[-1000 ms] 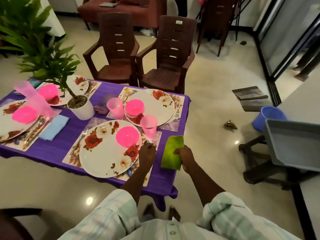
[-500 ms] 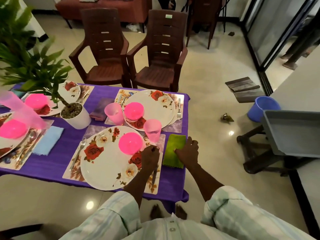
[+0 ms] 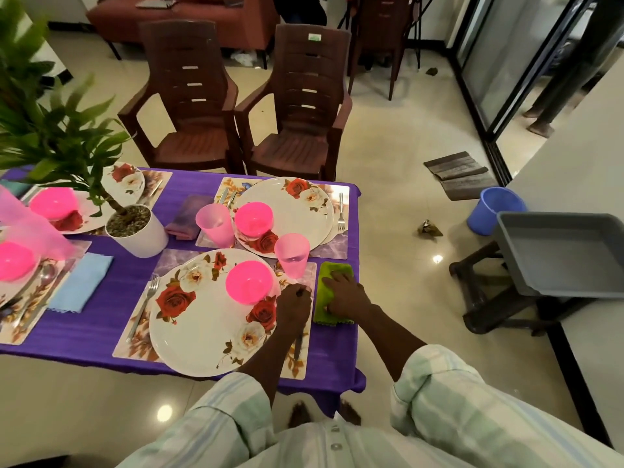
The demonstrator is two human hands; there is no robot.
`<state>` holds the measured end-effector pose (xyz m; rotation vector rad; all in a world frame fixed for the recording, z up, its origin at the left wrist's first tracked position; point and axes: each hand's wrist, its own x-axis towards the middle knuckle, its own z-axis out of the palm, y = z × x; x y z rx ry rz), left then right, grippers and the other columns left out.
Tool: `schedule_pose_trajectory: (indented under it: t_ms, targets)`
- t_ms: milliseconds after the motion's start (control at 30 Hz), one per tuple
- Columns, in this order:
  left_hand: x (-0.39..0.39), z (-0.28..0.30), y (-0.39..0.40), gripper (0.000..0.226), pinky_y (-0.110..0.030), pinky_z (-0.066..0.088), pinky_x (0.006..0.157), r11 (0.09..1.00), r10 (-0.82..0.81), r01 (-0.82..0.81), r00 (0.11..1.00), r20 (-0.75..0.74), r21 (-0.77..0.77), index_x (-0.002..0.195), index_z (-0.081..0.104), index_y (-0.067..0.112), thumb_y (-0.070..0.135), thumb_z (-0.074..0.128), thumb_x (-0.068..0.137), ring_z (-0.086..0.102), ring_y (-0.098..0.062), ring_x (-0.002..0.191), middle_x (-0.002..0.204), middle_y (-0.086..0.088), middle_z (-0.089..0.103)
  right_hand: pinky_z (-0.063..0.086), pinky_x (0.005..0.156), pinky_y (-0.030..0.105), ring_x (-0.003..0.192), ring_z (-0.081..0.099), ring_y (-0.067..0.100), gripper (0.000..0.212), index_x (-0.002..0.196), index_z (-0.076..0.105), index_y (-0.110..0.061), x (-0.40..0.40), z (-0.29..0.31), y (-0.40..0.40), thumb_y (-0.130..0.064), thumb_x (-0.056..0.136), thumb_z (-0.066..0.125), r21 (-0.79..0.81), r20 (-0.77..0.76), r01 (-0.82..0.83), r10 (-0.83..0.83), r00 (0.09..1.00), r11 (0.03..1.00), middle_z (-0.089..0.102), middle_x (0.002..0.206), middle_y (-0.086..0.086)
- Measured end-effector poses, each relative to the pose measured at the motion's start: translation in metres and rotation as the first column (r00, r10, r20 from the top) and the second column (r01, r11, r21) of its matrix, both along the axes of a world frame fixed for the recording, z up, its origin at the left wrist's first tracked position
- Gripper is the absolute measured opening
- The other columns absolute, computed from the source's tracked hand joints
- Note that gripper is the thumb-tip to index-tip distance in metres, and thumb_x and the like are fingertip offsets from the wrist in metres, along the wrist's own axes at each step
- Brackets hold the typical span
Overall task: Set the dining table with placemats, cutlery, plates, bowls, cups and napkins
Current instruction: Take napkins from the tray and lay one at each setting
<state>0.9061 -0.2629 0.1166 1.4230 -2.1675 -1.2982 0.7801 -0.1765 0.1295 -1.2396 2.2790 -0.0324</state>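
Note:
On the purple table (image 3: 101, 320) the near setting has a floral placemat (image 3: 297, 368), a rose-print plate (image 3: 202, 319), a pink bowl (image 3: 250, 282) on the plate, a pink cup (image 3: 292, 255) and a fork (image 3: 145, 307) at its left. My left hand (image 3: 293, 307) is closed around a knife (image 3: 298, 347) that lies on the placemat just right of the plate. A green napkin (image 3: 332, 267) rests flat on the table at the placemat's right edge. My right hand (image 3: 344, 293) lies spread on top of the napkin.
A second setting with plate (image 3: 297, 204), bowl, cup and fork is behind it, others at the left. A white plant pot (image 3: 136, 233) stands mid-table. Two brown chairs (image 3: 297, 113) are beyond the table. A grey tub (image 3: 560, 255) and blue bucket (image 3: 496, 207) are at the right.
My right hand brought the green napkin down from the table's edge onto the cloth and flattened on it. My left hand stayed by the knife.

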Motion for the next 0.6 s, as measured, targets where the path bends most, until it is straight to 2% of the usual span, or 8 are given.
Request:
schedule_pose_trajectory:
  t_ms: [100,200,267,333,433,500,600]
  targets:
    - [0.002,0.002,0.000,0.019,-0.034,0.044,0.075,1.000,0.000,0.000,1.000,-0.015,0.004,0.089,0.071,0.007,0.019,0.056,0.092,0.062,-0.028,0.085,0.088,-0.010,0.071,0.023,0.115,0.051,0.149,0.007,0.029,0.082,0.154,0.019,-0.027,0.001,-0.006,0.003,-0.042,0.087,0.065,0.030,-0.012,-0.015,0.015,1.000,0.999,0.009,0.163,0.003]
    - [0.002,0.007,0.001,0.021,-0.035,0.044,0.077,0.999,-0.034,0.034,0.999,0.005,-0.029,0.093,0.070,0.006,0.019,0.053,0.094,0.061,-0.026,0.088,0.092,-0.010,0.070,0.016,0.117,0.056,0.150,-0.003,0.030,0.082,0.156,0.008,-0.028,0.002,-0.013,0.006,-0.044,0.093,0.058,0.080,-0.002,-0.023,0.023,1.000,0.997,-0.004,0.164,0.002]
    - [0.003,0.008,0.001,0.023,-0.036,0.045,0.079,0.997,-0.056,0.057,0.998,0.018,-0.051,0.095,0.070,0.006,0.020,0.052,0.095,0.061,-0.026,0.089,0.094,-0.009,0.070,0.014,0.117,0.057,0.150,-0.005,0.031,0.082,0.156,0.006,-0.028,0.003,-0.013,0.006,-0.045,0.093,0.056,0.088,-0.002,-0.028,0.028,1.000,0.996,-0.006,0.164,0.003]
    - [0.004,0.008,0.001,0.023,-0.037,0.046,0.079,0.995,-0.077,0.079,0.997,0.026,-0.064,0.095,0.069,0.007,0.021,0.051,0.095,0.062,-0.026,0.088,0.093,-0.009,0.069,0.017,0.116,0.054,0.150,0.000,0.033,0.086,0.155,0.011,-0.025,0.005,-0.010,0.005,-0.045,0.089,0.062,0.035,-0.054,-0.003,0.005,0.999,0.999,0.002,0.164,0.006]
    - [0.007,0.010,0.002,0.023,-0.038,0.048,0.076,0.992,-0.097,0.099,0.995,0.031,-0.075,0.094,0.068,0.008,0.022,0.050,0.096,0.061,-0.025,0.086,0.091,-0.008,0.068,0.027,0.112,0.047,0.143,0.021,0.035,0.084,0.148,0.027,-0.017,0.012,-0.007,0.008,-0.046,0.082,0.070,-0.065,-0.143,0.088,-0.096,0.985,0.994,0.023,0.155,0.014]
    - [0.008,0.013,0.003,0.023,-0.037,0.047,0.074,0.990,-0.109,0.110,0.994,0.019,-0.088,0.094,0.068,0.007,0.021,0.050,0.096,0.061,-0.024,0.083,0.089,-0.008,0.068,0.031,0.110,0.046,0.138,0.030,0.032,0.074,0.141,0.035,-0.016,0.013,-0.007,0.009,-0.046,0.083,0.069,-0.054,-0.135,0.089,-0.096,0.986,0.995,0.034,0.149,0.011]
    - [0.009,0.012,0.003,0.023,-0.034,0.044,0.068,0.982,-0.147,0.147,0.989,0.003,-0.120,0.088,0.067,0.007,0.019,0.049,0.096,0.060,-0.023,0.078,0.084,-0.008,0.067,0.031,0.109,0.049,0.137,0.031,0.031,0.069,0.139,0.040,-0.017,0.012,-0.006,0.010,-0.049,0.084,0.066,-0.031,-0.132,0.070,-0.073,0.989,0.997,0.036,0.146,0.009]
